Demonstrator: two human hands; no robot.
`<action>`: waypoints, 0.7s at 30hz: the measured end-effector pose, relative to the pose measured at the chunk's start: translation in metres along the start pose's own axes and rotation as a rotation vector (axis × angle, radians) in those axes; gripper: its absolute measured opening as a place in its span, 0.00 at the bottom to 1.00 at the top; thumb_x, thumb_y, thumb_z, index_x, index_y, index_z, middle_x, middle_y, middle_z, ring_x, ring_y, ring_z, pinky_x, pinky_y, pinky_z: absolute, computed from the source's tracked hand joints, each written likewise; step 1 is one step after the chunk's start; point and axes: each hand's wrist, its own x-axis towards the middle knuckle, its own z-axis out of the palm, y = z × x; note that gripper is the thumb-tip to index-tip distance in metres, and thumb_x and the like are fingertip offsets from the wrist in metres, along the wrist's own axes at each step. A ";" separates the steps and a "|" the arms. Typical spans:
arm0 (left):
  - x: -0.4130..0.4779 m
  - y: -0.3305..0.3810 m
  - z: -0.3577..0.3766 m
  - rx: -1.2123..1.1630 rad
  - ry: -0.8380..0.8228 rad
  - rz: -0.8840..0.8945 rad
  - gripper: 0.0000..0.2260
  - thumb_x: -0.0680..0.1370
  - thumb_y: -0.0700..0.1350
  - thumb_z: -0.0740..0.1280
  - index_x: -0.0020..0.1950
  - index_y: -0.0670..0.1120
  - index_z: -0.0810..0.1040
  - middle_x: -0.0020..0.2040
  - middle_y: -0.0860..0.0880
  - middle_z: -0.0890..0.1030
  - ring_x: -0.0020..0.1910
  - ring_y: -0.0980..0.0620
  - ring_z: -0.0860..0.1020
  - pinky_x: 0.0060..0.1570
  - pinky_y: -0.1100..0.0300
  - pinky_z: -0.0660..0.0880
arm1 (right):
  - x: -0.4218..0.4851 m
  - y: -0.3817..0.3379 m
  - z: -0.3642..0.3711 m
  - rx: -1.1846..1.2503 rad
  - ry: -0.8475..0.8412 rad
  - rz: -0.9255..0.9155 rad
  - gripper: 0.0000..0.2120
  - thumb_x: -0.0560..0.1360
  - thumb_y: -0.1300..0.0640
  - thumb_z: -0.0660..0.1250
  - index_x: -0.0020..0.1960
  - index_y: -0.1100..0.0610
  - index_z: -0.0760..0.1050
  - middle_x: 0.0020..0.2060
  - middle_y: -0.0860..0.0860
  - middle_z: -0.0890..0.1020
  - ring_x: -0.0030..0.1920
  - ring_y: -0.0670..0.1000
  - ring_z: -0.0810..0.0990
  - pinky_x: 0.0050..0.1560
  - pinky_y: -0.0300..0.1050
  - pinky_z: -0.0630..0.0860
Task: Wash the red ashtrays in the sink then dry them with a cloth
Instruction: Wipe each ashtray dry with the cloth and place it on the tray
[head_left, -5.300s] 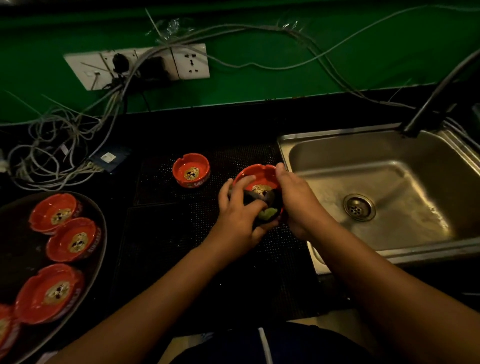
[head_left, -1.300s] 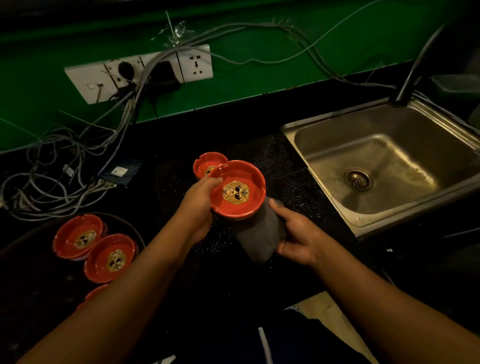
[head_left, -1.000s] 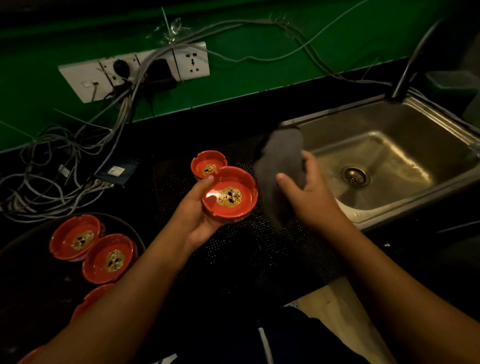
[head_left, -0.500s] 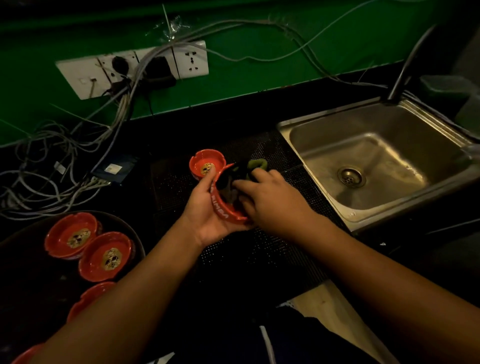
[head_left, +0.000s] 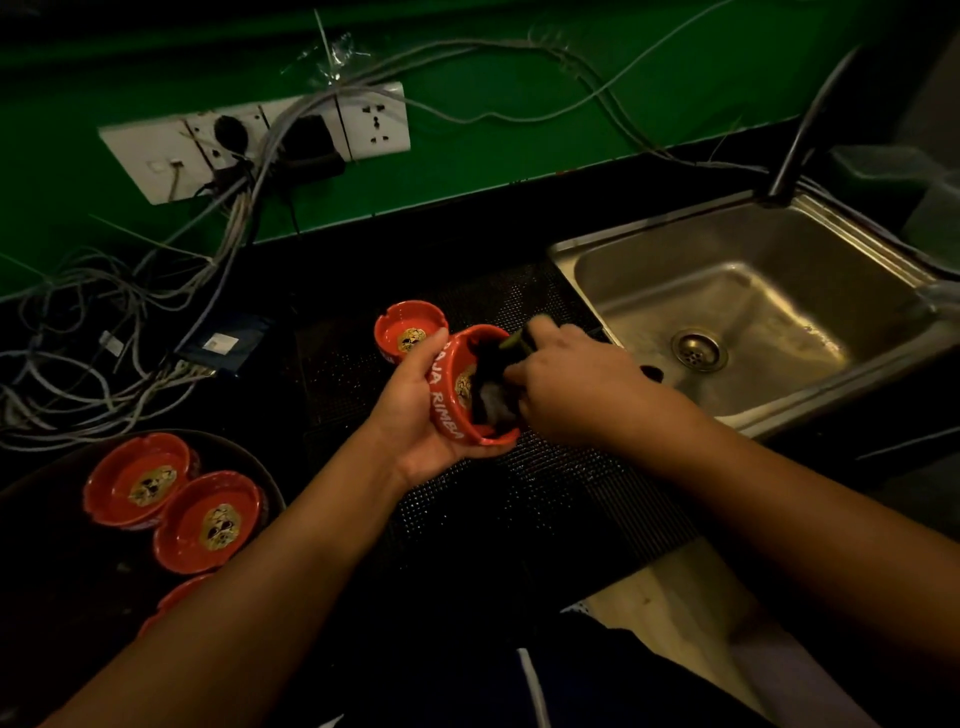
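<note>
Now the cloth (head_left: 493, 402) has gone inside the tilted ashtray (head_left: 444, 400). Its wall is gripped by the left hand (head_left: 410, 415); the right hand (head_left: 576, 389) clutches the cloth.

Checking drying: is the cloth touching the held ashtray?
Touching. The head view shows the right hand pressing the cloth into the ashtray gripped by the left hand.

Dim warm light, deep shadows, wide-angle bending at edges, soft detail

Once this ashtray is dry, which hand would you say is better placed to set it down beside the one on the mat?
Left, I'd judge. The left hand grips the tilted ashtray, with the other ashtray just beyond its fingers; the right hand holds the cloth.
</note>
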 end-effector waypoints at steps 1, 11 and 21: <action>0.000 0.001 0.001 -0.005 -0.006 0.001 0.23 0.78 0.62 0.54 0.53 0.51 0.83 0.55 0.42 0.83 0.56 0.39 0.79 0.57 0.39 0.72 | 0.000 0.000 0.000 0.026 0.060 -0.002 0.15 0.79 0.48 0.58 0.65 0.45 0.72 0.61 0.53 0.62 0.60 0.54 0.66 0.49 0.50 0.71; 0.006 0.012 0.005 -0.080 -0.044 0.024 0.27 0.77 0.65 0.51 0.62 0.49 0.79 0.58 0.42 0.81 0.55 0.42 0.80 0.52 0.41 0.75 | -0.009 -0.004 -0.014 0.314 -0.009 -0.122 0.18 0.79 0.51 0.60 0.68 0.47 0.72 0.69 0.52 0.62 0.67 0.55 0.63 0.70 0.54 0.65; 0.001 0.009 0.013 -0.141 -0.081 0.044 0.28 0.78 0.65 0.50 0.63 0.50 0.78 0.60 0.43 0.80 0.58 0.41 0.78 0.56 0.39 0.73 | -0.013 -0.006 -0.016 0.283 0.045 -0.045 0.20 0.79 0.49 0.57 0.71 0.41 0.67 0.68 0.50 0.60 0.63 0.54 0.60 0.66 0.54 0.67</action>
